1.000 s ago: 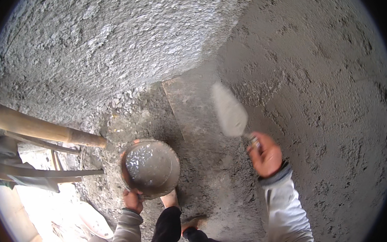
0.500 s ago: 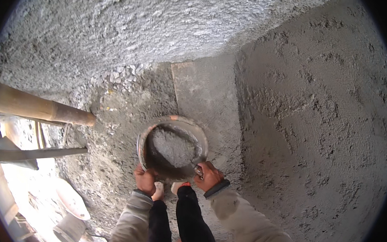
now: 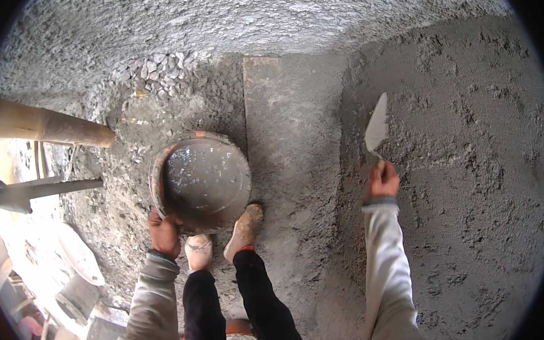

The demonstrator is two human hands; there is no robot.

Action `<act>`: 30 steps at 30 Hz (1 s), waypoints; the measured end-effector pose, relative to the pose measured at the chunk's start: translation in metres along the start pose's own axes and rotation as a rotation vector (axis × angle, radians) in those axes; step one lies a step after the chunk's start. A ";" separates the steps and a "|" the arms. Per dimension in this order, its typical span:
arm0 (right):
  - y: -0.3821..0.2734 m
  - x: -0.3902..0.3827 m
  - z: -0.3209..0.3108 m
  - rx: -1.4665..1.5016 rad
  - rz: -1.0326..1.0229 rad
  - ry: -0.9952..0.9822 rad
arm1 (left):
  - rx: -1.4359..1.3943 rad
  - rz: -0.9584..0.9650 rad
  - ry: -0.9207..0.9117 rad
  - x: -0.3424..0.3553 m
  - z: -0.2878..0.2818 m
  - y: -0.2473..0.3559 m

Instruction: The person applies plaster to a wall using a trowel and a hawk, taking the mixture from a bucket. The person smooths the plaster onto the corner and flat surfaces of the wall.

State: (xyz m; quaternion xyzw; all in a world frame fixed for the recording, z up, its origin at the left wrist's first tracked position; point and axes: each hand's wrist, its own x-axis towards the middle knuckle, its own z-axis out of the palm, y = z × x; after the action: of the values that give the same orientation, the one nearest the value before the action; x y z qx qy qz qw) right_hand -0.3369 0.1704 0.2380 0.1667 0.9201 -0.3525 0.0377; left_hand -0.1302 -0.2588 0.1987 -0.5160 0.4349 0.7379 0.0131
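My left hand grips the lower-left rim of a round, mortar-crusted bucket with wet grey mortar or slurry inside. On the right, my right hand is closed on the handle of a trowel, its metal blade pointing up over the grey mortar-coated wall. My two feet stand just below the bucket, between my forearms.
Bamboo poles and a dark beam jut in from the left. Gravel lies below the rough upper wall. A flat slab runs right of the bucket. A pale basin and assorted debris lie at lower left.
Half a second ago my right hand and trowel were in the bucket; now they are out to the right over the wall, and the bucket has shifted left and up in view.
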 end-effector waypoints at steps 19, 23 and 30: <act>-0.107 -0.151 0.076 -0.006 -0.386 -0.659 | -0.100 0.034 -0.015 0.001 0.056 -0.001; -0.107 -0.109 0.059 0.500 0.257 -0.889 | -0.126 -0.010 0.059 0.017 0.042 0.009; -0.085 0.069 0.029 0.043 0.118 0.073 | -0.051 0.029 0.114 0.022 0.039 0.027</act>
State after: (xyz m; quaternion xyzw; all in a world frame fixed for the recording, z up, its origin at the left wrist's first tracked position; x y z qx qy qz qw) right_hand -0.4315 0.1111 0.2571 0.2340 0.9017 -0.3630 0.0214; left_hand -0.1825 -0.2590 0.2025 -0.5508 0.4236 0.7183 -0.0355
